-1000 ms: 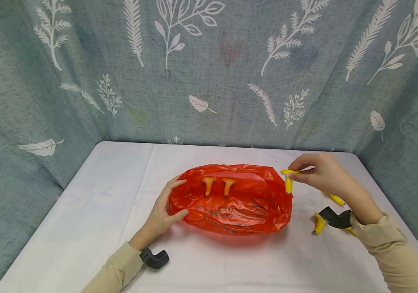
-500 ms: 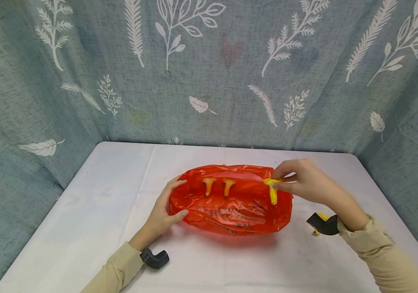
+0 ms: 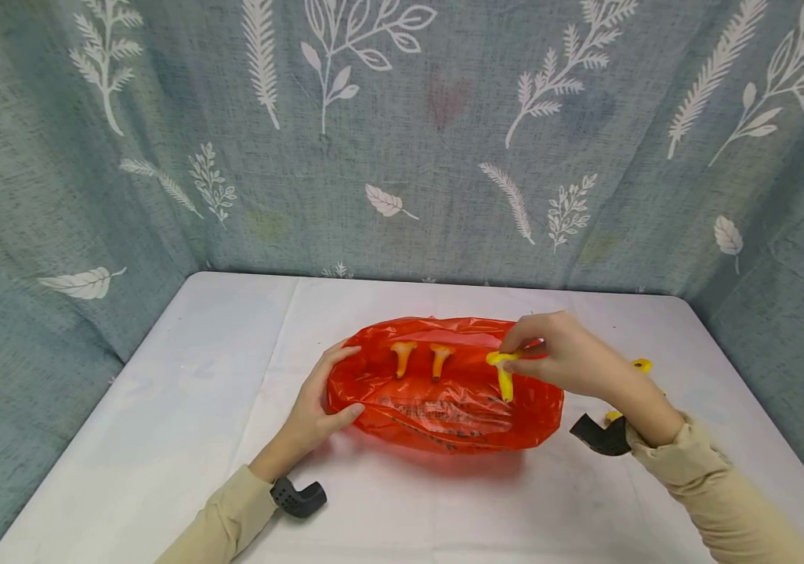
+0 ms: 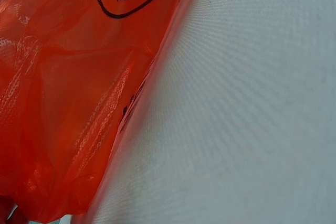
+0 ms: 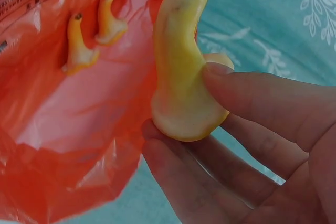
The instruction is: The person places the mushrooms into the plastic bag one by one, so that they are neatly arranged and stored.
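Observation:
A red plastic bag (image 3: 437,435) lies on the white table with its mouth spread open toward the head camera. My left hand (image 3: 314,401) grips the bag's left end, thumb at the front rim and fingers at the back. Between thumb and fingertips, my right hand (image 3: 563,354) pinches a yellow mushroom (image 3: 505,382) over the right part of the bag's mouth. In the right wrist view that mushroom (image 5: 178,61) has a flared cap and a curved stem with a dark tip. Two more mushrooms, one (image 3: 403,360) left of the other (image 3: 440,362), lie inside the bag.
Several yellow pieces lie on the table right of the bag, one (image 3: 642,365) beyond my right forearm and one (image 3: 613,416) partly behind it. Black wrist mounts (image 3: 298,498) sit on both wrists. A grey-green curtain (image 3: 402,157) with white leaf prints surrounds the table (image 3: 233,439).
My right hand has carried the yellow mushroom leftward from the bag's right edge to over its opening. My left hand and the bag have stayed in place.

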Available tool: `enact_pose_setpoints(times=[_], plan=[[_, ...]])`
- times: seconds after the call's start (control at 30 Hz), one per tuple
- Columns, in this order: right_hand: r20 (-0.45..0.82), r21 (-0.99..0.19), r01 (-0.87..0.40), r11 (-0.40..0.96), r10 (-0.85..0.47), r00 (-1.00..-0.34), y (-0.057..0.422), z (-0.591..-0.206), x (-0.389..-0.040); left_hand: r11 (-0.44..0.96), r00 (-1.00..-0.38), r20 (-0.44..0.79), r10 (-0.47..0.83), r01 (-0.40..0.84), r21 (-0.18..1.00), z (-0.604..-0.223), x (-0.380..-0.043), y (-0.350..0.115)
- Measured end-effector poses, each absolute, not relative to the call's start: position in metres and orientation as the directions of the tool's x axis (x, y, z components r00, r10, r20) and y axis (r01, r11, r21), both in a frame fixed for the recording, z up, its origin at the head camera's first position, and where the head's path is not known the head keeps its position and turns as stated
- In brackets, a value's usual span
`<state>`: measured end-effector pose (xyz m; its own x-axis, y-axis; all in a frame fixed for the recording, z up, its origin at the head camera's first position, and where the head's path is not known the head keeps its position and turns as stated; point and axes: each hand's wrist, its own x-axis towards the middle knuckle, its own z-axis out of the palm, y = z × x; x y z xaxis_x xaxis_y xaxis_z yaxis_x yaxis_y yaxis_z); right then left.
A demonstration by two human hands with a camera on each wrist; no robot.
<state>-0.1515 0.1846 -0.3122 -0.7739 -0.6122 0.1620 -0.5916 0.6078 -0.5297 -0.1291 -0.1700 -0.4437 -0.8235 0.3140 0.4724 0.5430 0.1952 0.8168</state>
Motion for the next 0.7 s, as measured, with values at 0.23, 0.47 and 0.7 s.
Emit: enact_pose_setpoints(times=[0.23, 0.47, 0.7], plan=[[0.147, -0.517, -0.613, 0.597, -0.643, -0.751, 0.174, -0.321, -0.153, 0.197, -0.824, 0.474, 0.312, 0.544, 0.816, -0.444, -0.129, -0.170], [0.101, -0.495, -0.604, 0.625, -0.649, -0.754, 0.166, -0.326, -0.157, 0.197, -0.815, 0.487, 0.314, 0.558, 0.806, -0.445, -0.130, -0.171], [0.073, -0.478, -0.594, 0.647, -0.645, -0.761, 0.160, -0.329, -0.161, 0.204, -0.822, 0.476, 0.314, 0.548, 0.811, -0.446, -0.130, -0.171]])
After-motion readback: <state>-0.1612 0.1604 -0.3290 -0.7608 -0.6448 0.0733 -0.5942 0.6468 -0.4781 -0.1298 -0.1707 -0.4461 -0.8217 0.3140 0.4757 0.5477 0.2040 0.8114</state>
